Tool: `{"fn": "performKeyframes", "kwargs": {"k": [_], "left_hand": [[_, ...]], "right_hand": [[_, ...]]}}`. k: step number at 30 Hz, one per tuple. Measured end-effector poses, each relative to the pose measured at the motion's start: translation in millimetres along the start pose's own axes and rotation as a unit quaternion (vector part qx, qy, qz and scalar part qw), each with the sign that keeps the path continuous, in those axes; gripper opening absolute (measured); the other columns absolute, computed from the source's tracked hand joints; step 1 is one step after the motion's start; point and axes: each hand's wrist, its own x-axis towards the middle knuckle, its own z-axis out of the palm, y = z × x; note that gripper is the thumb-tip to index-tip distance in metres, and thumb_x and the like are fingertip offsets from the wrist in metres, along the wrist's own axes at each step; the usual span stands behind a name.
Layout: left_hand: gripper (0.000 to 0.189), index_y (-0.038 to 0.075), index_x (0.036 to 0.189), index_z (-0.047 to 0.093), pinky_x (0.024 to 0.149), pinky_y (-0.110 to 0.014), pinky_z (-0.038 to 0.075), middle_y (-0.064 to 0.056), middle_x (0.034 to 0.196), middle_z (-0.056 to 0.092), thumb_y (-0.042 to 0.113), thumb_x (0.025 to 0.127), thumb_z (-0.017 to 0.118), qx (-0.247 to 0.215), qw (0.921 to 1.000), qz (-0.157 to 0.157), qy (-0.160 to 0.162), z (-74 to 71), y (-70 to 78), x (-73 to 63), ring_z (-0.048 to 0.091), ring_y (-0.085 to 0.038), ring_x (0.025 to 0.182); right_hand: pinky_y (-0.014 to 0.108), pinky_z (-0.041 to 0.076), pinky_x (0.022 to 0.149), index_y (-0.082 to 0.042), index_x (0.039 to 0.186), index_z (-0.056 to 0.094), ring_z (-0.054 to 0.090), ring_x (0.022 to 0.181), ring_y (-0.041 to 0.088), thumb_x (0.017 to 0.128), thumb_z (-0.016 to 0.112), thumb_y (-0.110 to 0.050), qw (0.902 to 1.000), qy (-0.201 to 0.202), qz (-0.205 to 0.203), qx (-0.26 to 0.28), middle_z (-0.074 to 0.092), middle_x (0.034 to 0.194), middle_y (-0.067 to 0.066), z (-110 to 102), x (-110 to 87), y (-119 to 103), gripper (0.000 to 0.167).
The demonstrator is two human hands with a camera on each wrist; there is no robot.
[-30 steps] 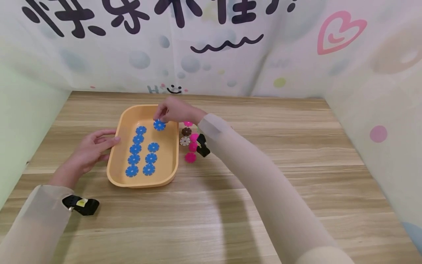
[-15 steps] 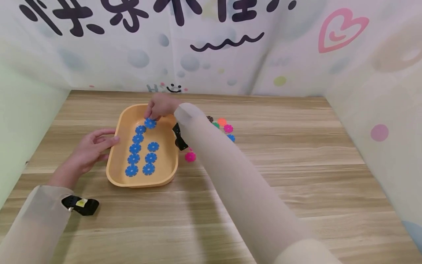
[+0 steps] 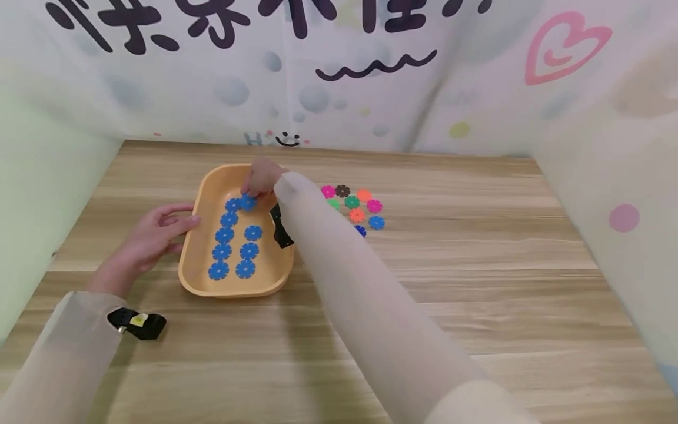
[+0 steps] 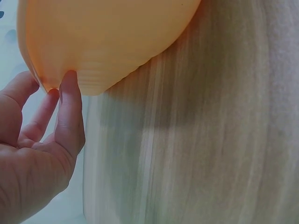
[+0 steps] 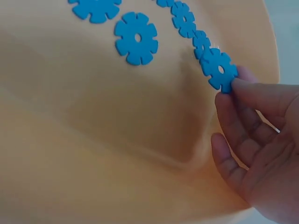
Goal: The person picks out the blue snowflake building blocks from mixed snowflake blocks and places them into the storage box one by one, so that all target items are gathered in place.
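Observation:
A blue snowflake building disc [image 5: 217, 67] is pinched between thumb and fingers of my right hand [image 3: 263, 176] at the far end of the orange tray [image 3: 272, 268]. In the right wrist view it overlaps the edge of the farthest disc [image 5: 201, 45] of the left row. That row of several blue discs [image 3: 225, 235] runs along the tray floor, with a shorter blue row [image 3: 249, 250] to its right. My left hand [image 3: 150, 238] holds the tray's left side, thumb at the rim and fingers [image 4: 70, 100] against the outer wall.
Loose discs in pink, brown, orange, green and blue lie right of the tray, among them an orange disc [image 3: 357, 215] and a green disc [image 3: 352, 202]. My right sleeve [image 3: 339, 271] hides part of that area. A printed cloth [image 3: 312, 100] hangs behind the wooden table [image 3: 477, 282].
My right hand has moved left with the blue disc, from above the right row to the far end of the left row. The left hand stays on the tray.

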Motion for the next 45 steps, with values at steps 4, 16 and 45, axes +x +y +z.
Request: {"fn": "performKeyframes", "kwargs": {"k": [4,16,45], "left_hand": [[0.066,0.000,0.139,0.027,0.070,-0.030,0.054,0.015,0.095,0.057,0.033,0.090,0.057,0.011,0.9999,0.003,0.001,0.4,1.0,1.0,0.062,-0.003,0.082],[0.059,0.001,0.134,0.034,0.068,-0.029,0.054,0.017,0.091,0.060,0.031,0.090,0.058,-0.003,1.0000,0.008,0.005,0.1,2.4,-0.2,0.062,-0.003,0.081],[0.064,0.000,0.137,0.030,0.069,-0.030,0.054,0.008,0.099,0.056,0.033,0.090,0.058,0.020,0.9998,-0.001,0.009,-0.8,-0.2,3.1,0.062,-0.003,0.081]], "right_hand": [[0.021,0.045,0.053,-0.007,0.095,0.072,0.054,0.061,0.016,0.086,0.064,-0.011,0.9998,0.009,-0.002,0.017,0.062,0.077,0.006,0.4,-2.9,1.7,0.012],[0.022,0.052,0.064,-0.008,0.093,0.072,0.058,0.068,0.014,0.085,0.065,-0.007,0.9991,-0.021,0.029,-0.023,0.065,0.084,0.002,3.6,-5.0,0.3,0.011],[0.024,0.053,0.058,-0.007,0.079,0.071,0.061,0.069,0.020,0.082,0.067,-0.002,0.9962,-0.041,0.069,0.033,0.064,0.083,0.008,15.8,15.3,13.0,0.008]]}}
